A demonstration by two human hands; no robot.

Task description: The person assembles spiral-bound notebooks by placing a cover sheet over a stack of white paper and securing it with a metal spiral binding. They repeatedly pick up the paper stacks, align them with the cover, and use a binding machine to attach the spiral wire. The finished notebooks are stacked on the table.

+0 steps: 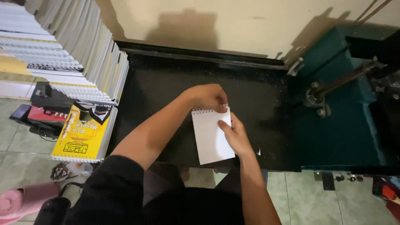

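1 white booklet [210, 137] on black table [166, 96] | left hand [208, 96] pinches top edge | right hand [236, 135] pinches right edge | booklet stacks [79, 54] left, 1 yellow-covered [81, 133]

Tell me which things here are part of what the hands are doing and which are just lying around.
In use:
white punched booklet
left hand
right hand
black work table

Lying about:
yellow spiral booklet
stacked spiral booklets
teal machine
pink cloth
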